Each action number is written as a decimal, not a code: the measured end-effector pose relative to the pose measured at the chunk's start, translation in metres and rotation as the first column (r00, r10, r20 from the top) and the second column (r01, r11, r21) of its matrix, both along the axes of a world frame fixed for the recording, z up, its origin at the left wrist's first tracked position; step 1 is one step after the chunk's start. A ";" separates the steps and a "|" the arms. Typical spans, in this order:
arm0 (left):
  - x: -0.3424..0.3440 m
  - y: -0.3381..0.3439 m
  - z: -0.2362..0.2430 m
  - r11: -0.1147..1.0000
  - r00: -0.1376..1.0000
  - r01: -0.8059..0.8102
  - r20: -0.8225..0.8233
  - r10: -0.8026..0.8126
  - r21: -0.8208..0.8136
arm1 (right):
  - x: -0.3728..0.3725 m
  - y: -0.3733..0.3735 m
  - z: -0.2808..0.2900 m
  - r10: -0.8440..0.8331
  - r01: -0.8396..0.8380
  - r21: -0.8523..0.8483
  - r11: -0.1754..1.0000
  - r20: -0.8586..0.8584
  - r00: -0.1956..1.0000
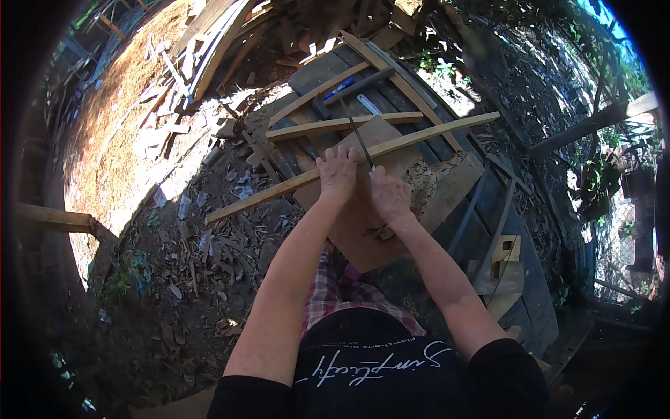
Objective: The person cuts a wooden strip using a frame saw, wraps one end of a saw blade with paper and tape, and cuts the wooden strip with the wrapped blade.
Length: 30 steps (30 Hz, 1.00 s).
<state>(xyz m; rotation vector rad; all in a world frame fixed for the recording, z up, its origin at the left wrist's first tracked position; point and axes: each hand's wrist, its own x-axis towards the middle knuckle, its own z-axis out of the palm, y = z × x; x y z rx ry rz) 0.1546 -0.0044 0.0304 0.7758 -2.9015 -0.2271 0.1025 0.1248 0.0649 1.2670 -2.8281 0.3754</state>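
Note:
A long, narrow wooden strip [447, 130] lies slantwise across a brown plywood sheet [349, 234]. My left hand [338, 176] is closed over the strip near its middle, fingers curled across its far edge. Just to the right, my right hand [391, 197] is shut on the near end of a thin dark saw blade [360, 142]. The blade crosses over the strip and points away from me; its grip is hidden in my fist. Beyond the strip, a shorter wooden piece [328, 127] lies on the dark planks.
Dark planks [516, 279] form the work surface, with wooden battens [412, 87], a dark bar [370, 85] and a blue-handled tool [340, 91] at its far side. Scrap wood [209, 42] is piled far left. Chips [202, 258] litter the ground.

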 end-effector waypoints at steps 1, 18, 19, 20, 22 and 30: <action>0.000 0.000 -0.001 1.000 1.000 0.001 -0.003 -0.001 0.003 | 0.005 0.009 0.000 -0.052 0.041 0.126 0.991 0.089 0.995; 0.002 0.002 0.002 1.000 0.999 0.008 -0.046 -0.009 -0.010 | 0.017 0.036 -0.008 -0.014 0.011 0.067 0.998 0.052 0.999; 0.002 0.003 -0.001 1.000 0.999 0.020 -0.034 -0.019 0.016 | 0.010 0.026 -0.013 0.057 -0.058 -0.064 0.996 -0.021 0.998; -0.001 0.005 -0.004 0.999 0.998 0.021 -0.064 -0.018 0.040 | 0.000 0.013 -0.019 0.028 -0.028 -0.001 1.000 -0.030 0.999; -0.003 0.003 -0.009 0.999 0.995 -0.040 -0.095 0.041 0.013 | -0.011 -0.006 -0.030 0.049 -0.059 -0.113 0.992 -0.082 0.995; -0.018 0.005 -0.015 0.992 0.995 -0.089 0.043 0.085 0.094 | 0.057 0.146 -0.023 0.023 -0.063 0.185 0.981 0.213 0.977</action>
